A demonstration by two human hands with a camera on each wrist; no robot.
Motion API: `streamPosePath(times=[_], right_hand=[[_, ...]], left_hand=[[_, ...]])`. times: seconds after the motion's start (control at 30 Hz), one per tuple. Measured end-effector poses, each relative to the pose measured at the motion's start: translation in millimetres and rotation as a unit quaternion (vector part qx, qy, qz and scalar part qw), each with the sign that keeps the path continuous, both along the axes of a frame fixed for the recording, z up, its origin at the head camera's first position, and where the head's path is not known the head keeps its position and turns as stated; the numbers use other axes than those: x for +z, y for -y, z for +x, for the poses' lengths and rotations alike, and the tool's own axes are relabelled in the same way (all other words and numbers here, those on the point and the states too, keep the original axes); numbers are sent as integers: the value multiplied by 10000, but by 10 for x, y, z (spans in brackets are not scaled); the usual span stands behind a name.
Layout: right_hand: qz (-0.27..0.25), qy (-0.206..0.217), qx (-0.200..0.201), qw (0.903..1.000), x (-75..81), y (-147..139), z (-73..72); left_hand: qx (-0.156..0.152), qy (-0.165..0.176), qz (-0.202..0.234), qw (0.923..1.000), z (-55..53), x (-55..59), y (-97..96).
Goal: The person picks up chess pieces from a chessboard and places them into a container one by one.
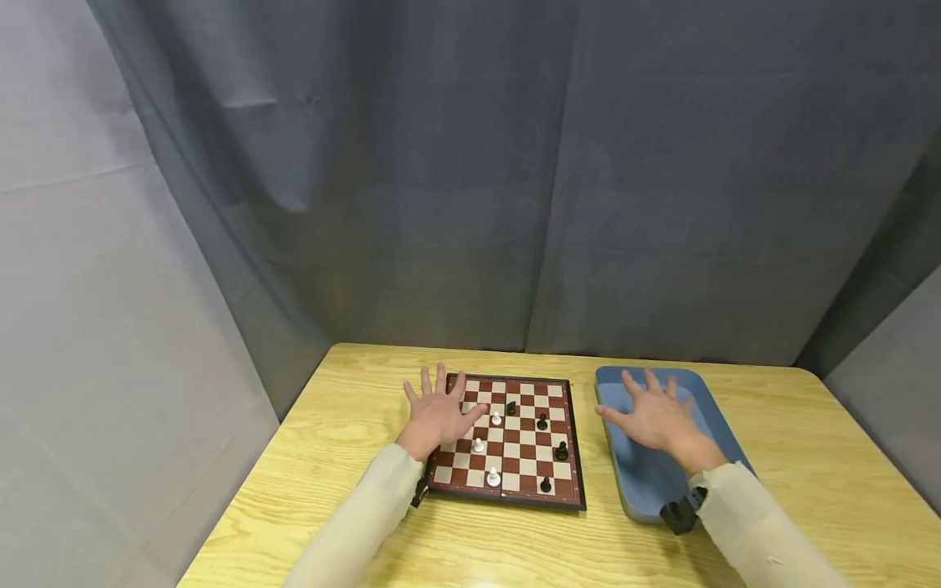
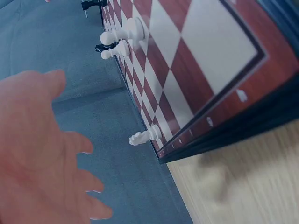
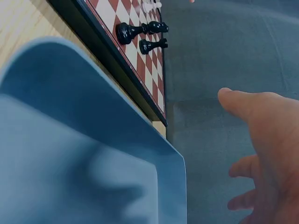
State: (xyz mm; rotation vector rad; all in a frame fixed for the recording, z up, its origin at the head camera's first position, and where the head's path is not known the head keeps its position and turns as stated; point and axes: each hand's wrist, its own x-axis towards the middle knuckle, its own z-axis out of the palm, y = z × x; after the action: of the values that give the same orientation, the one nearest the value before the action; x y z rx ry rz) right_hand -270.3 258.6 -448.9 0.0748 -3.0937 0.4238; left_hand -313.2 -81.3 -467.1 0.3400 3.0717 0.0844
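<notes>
Pale sleeves (image 1: 360,523) reach in from the near edge, a dark wrist device (image 1: 682,514) strapped at the right cuff; next comes the wooden tabletop (image 1: 294,506), yellowish and grained.

On it lies the chessboard (image 1: 528,469), checked in red-brown and cream, with a brown border bearing small pale marks, a black outer rim and a seam down its middle; nearest on it stand a white piece (image 1: 493,477) left of the seam and a black piece (image 1: 546,484) to the right; further up are a round-headed white pawn (image 1: 478,445) and a glossy black piece (image 1: 562,451), then another white piece (image 1: 496,418) and two more black ones; a white knight (image 2: 146,135) shows near the board's edge in the left wrist view.

The left hand (image 1: 437,416) hangs over the board's left side, fingers spread wide, holding nothing; the right hand (image 1: 654,416), likewise splayed and bare, is above the blue tray (image 1: 639,486), which sits just right of the board, rounded at its corners; beyond the tabletop hangs a dark grey curtain (image 1: 441,163).
</notes>
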Motion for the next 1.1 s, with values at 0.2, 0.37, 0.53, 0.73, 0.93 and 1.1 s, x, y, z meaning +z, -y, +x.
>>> streamPosePath(times=[0.2, 0.37, 0.53, 0.73, 0.93, 1.1], right_hand=[[-194, -162, 297, 9992, -35, 49, 49], [-398, -191, 516, 9977, -51, 100, 115], [-514, -175, 674, 9962, -71, 154, 150], [-890, -323, 1134, 9890, -123, 213, 172], [-1413, -214, 1383, 9800, -160, 272, 200], [-1602, -217, 1470, 9758, -177, 337, 221]], left_hand=[[-148, 37, 167, 9997, 67, 1, 71], [-371, 262, 338, 9984, 141, 17, 155], [-625, 309, 361, 9969, 202, -8, 250], [-707, 483, 486, 9951, 281, -87, 365], [-811, 633, 509, 9934, 318, -151, 407], [-922, 792, 493, 9914, 337, -188, 401]])
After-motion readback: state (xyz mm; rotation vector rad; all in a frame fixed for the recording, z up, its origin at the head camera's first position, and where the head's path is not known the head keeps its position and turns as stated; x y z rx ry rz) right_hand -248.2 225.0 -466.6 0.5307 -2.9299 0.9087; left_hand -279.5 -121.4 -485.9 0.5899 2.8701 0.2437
